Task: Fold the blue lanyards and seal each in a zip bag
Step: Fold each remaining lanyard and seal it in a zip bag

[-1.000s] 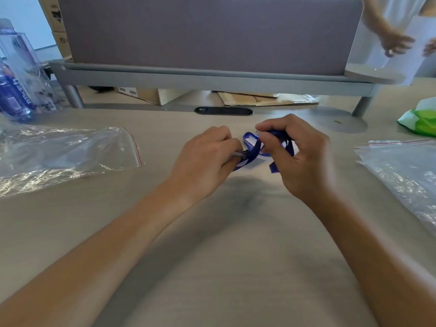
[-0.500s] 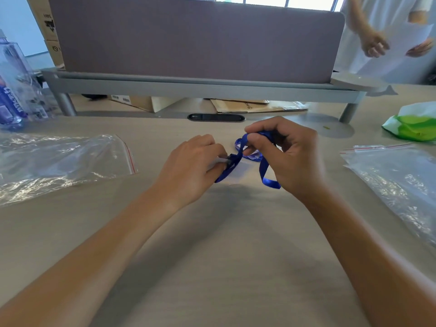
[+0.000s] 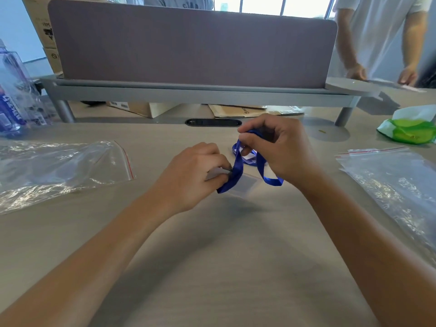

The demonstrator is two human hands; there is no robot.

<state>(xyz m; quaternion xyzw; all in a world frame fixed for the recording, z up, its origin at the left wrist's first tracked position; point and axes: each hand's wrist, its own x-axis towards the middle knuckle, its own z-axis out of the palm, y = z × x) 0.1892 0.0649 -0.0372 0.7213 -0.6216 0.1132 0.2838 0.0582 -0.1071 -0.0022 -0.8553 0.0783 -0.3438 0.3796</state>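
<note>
Fingers (image 3: pixel 245 140) of the right hand (image 3: pixel 283 154) are curled and pinching the upper loops of a blue woven ribbon lanyard (image 3: pixel 237 168), raised slightly above the desk (image 3: pixel 212 256). Fingers of the left hand (image 3: pixel 191 175) are clenched on the lanyard's lower end, where a small grey clip piece (image 3: pixel 218 173) shows at the fingertips. The ribbon runs taut between the two hands; one loose loop hangs below the right hand and touches the desk. Judgement: the left hand anchors the end so that the right can gather the ribbon into a compact fold; folding is under way, bagging not yet begun.

A small clear rectangular sleeve (image 3: pixel 245 184) lies flat on the desk directly beneath the ribbon. A large clear zip bag with a red seal line (image 3: pixel 70 166) lies to the left, well apart from the hands. A stack of similar clear zip bags (image 3: pixel 389 182) lies to the right, near the right forearm. The desk surface toward the wearer is bare wood-grain, giving room to draw the hands back. A grey partition rail (image 3: pixel 200 95) bounds the far edge.
</note>
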